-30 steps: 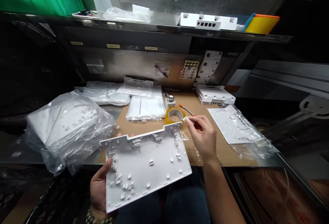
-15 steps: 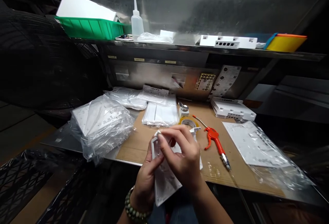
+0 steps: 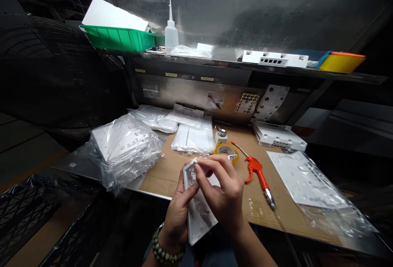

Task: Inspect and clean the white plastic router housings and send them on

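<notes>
A white plastic housing [image 3: 199,221], open on its inner side, is held tilted over the table's front edge. My left hand [image 3: 175,216] is closed round its left side, thumb on the inner face. At the upper corner, my right hand [image 3: 223,191] is bent with thumb and index finger pinched together. A small white bit [image 3: 195,160] shows at those fingertips; whether it is a separate piece or the housing's corner, I cannot tell. The right fingers hide part of the housing. Just beyond them lies a roll of yellow tape [image 3: 235,158].
A red air blow gun [image 3: 257,171] with its hose lies to the right. Bagged white housings [image 3: 125,140] are piled at left, and a bagged panel [image 3: 302,177] lies at right. Stacked housings [image 3: 279,136] stand behind. A shelf holds a green bin [image 3: 119,38] and a squeeze bottle [image 3: 171,36].
The view has shifted slightly, so the scene sits a little lower and mostly further right. Both hands keep their hold, with the right fingertips still at the housing's upper corner.
</notes>
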The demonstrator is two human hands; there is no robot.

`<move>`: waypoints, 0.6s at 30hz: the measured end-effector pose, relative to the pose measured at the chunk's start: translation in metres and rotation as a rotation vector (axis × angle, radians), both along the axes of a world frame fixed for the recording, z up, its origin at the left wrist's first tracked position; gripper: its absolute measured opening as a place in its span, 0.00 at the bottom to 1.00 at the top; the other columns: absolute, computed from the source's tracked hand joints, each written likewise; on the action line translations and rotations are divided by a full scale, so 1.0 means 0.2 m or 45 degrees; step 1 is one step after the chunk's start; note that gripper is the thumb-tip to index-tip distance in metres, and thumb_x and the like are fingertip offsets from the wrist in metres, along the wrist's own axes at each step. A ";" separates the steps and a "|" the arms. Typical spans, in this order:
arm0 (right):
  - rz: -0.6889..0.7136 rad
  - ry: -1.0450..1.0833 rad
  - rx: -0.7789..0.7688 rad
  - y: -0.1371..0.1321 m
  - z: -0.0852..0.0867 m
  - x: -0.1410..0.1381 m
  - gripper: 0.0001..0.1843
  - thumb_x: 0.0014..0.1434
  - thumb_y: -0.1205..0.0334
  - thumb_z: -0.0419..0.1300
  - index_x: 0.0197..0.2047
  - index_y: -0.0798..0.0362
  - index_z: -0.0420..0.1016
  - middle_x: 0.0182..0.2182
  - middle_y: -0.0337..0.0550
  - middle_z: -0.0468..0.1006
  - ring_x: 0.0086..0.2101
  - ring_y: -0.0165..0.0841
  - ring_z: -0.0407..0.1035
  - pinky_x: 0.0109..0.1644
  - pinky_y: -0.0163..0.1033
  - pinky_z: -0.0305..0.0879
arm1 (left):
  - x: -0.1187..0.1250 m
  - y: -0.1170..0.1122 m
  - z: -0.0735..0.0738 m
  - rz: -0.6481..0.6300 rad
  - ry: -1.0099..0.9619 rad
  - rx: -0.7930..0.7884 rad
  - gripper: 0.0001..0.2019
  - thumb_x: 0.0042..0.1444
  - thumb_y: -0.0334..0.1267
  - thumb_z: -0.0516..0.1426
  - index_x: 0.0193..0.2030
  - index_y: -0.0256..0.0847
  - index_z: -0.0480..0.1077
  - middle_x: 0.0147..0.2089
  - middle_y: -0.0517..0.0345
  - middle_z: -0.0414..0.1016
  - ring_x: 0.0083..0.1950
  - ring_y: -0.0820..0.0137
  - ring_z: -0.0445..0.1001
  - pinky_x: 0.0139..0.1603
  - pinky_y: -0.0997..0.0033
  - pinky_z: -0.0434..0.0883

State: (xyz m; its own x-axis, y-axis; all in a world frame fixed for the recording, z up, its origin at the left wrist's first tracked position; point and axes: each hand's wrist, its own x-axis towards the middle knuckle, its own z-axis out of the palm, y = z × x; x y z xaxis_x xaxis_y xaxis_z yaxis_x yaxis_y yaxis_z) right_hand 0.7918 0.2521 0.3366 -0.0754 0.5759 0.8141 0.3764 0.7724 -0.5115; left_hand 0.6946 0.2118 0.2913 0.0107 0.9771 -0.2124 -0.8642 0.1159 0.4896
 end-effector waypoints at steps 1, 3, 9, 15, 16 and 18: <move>0.006 -0.021 0.007 0.00 0.00 0.00 0.07 0.66 0.71 0.63 0.46 0.53 0.79 0.40 0.44 0.79 0.38 0.33 0.76 0.43 0.37 0.74 | 0.00 0.00 0.00 0.008 -0.004 0.010 0.44 0.61 0.33 0.65 0.78 0.59 0.47 0.66 0.54 0.75 0.63 0.59 0.77 0.71 0.60 0.67; -0.022 -0.064 0.001 0.03 0.00 0.00 0.06 0.67 0.70 0.62 0.46 0.53 0.79 0.39 0.44 0.79 0.38 0.32 0.76 0.42 0.36 0.73 | 0.00 0.01 0.00 -0.004 -0.012 0.009 0.45 0.61 0.33 0.65 0.78 0.57 0.46 0.67 0.52 0.75 0.64 0.57 0.76 0.70 0.58 0.68; -0.347 -0.076 -0.253 0.32 -0.08 0.28 0.10 0.68 0.56 0.62 0.43 0.51 0.82 0.39 0.43 0.79 0.34 0.32 0.72 0.39 0.38 0.69 | -0.10 0.00 -0.05 -0.033 -0.015 -0.122 0.44 0.63 0.33 0.62 0.78 0.62 0.44 0.66 0.52 0.76 0.63 0.54 0.77 0.70 0.47 0.68; -0.671 -0.588 -0.846 0.70 -0.40 0.49 0.15 0.62 0.52 0.63 0.41 0.53 0.87 0.42 0.54 0.80 0.48 0.50 0.70 0.50 0.50 0.67 | -0.35 0.00 -0.17 -0.320 -0.097 -0.046 0.36 0.61 0.43 0.60 0.75 0.41 0.57 0.66 0.42 0.75 0.69 0.44 0.70 0.72 0.40 0.60; -0.655 -0.612 -0.854 0.73 -0.44 0.51 0.16 0.60 0.53 0.63 0.43 0.54 0.87 0.44 0.55 0.80 0.49 0.51 0.70 0.52 0.50 0.67 | -0.40 -0.01 -0.21 -0.329 -0.087 -0.044 0.36 0.61 0.47 0.60 0.74 0.41 0.59 0.66 0.42 0.75 0.70 0.43 0.68 0.72 0.39 0.60; -0.652 -0.644 -0.849 0.72 -0.49 0.55 0.21 0.61 0.50 0.61 0.50 0.54 0.85 0.48 0.56 0.79 0.52 0.51 0.69 0.56 0.50 0.67 | -0.49 -0.05 -0.30 -0.224 -0.034 -0.126 0.38 0.60 0.60 0.57 0.72 0.43 0.63 0.64 0.45 0.77 0.71 0.42 0.67 0.70 0.38 0.62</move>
State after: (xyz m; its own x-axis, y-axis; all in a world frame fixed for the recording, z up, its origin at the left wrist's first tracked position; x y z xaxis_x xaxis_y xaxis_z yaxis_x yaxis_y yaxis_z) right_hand 0.9015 0.3970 0.2385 0.0610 0.9662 0.2506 0.8803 0.0663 -0.4698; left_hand 0.5956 0.2027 0.2315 0.1859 0.9341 -0.3046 -0.8390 0.3123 0.4456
